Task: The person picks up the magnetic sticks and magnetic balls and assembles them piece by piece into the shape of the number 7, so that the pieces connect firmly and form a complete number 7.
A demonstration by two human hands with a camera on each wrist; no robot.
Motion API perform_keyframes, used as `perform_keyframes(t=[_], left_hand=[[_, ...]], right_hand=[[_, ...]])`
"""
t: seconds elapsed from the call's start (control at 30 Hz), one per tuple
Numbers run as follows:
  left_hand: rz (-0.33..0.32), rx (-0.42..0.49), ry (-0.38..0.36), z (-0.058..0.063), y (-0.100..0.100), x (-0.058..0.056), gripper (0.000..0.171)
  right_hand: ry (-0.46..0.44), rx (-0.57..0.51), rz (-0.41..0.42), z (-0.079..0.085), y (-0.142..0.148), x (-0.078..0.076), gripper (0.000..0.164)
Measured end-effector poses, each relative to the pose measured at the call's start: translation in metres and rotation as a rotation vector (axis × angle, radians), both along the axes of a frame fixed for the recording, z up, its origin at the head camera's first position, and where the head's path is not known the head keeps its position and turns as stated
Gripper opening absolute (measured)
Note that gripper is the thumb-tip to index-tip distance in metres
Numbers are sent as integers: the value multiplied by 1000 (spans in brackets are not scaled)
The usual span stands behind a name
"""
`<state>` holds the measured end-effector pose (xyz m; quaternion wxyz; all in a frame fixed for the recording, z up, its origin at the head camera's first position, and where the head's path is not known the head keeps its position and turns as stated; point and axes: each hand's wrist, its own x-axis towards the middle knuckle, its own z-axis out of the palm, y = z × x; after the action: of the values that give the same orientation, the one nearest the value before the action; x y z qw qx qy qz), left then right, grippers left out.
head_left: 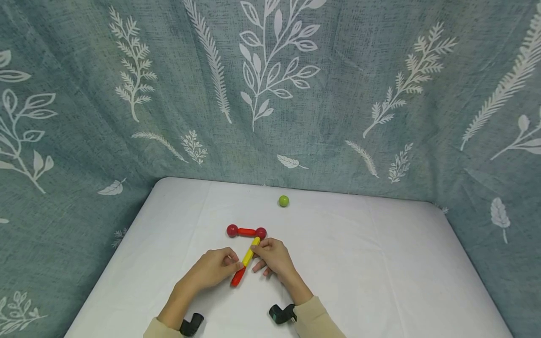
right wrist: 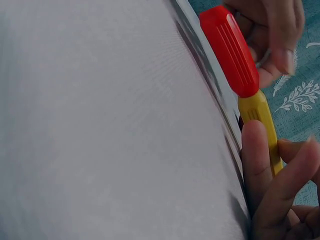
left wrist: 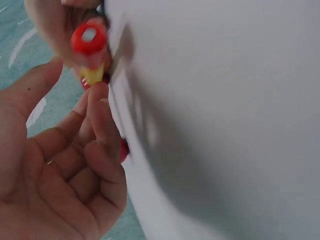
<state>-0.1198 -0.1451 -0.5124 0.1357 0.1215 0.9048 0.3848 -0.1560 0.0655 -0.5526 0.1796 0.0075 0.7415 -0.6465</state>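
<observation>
A red stick is joined end to end with a yellow stick. The yellow one's far end meets a dark red ball; from there another red stick runs left to a second red ball. My right hand pinches the yellow stick between thumb and fingers. My left hand is beside the joint of the two sticks. Its thumb stands apart from its loosely bent fingers in the left wrist view, with a fingertip close to the yellow stick. In the right wrist view the near red stick points up, ungripped.
A green ball lies toward the back of the white-covered table. A leaf-patterned teal cloth hangs behind and at the sides. Black devices are worn at both wrists.
</observation>
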Motion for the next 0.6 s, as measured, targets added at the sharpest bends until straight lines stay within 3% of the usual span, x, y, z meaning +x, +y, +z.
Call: perform_keyframes(t=[0.27, 0.6], left_hand=[[56, 5, 97, 15, 5, -41, 20], [-3, 72, 175, 23, 18, -99, 27]], right_hand=[[-7, -9, -2, 2, 0, 0, 33], [-9, -2, 0, -1, 0, 1, 32]])
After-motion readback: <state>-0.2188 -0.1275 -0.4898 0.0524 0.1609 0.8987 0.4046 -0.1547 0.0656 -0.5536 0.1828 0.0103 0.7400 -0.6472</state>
